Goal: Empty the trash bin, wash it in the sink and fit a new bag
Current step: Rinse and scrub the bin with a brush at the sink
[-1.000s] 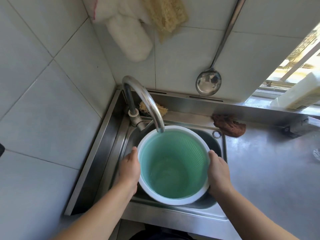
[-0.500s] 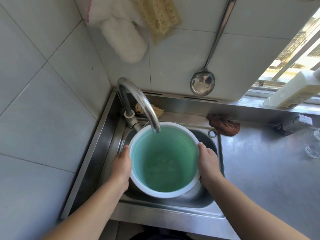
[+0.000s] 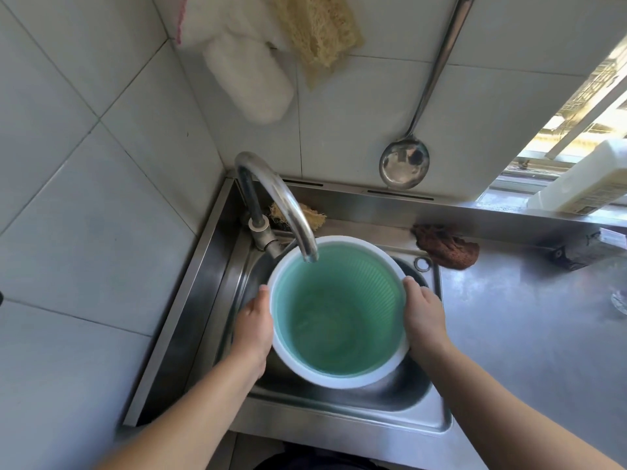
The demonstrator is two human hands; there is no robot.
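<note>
i have the trash bin (image 3: 339, 317) between my two hands, upright in the sink (image 3: 390, 401), its open mouth facing up at me. it is green inside with a ribbed wall and a white rim. my left hand (image 3: 252, 329) lies against the left side of the rim, thumb up along the edge, the fingers going down the outer wall where i cannot see them, so i cannot tell how far they curl. my right hand (image 3: 424, 317) lies against the right side of the rim the same way, its fingers wrapping down out of sight. the bin sits squarely between them, held at both sides.

the curved steel tap (image 3: 271, 198) arches over from the far left, its spout ending just over the far edge of the bin's mouth. on the steel surface (image 3: 526, 334) to the right, a brown cloth (image 3: 446, 245) lies just beyond the sink's far right corner. a ladle (image 3: 403, 164) hangs on the tiled wall behind, with a white cloth (image 3: 247, 72) and a loofah (image 3: 319, 32) hanging to its left.
</note>
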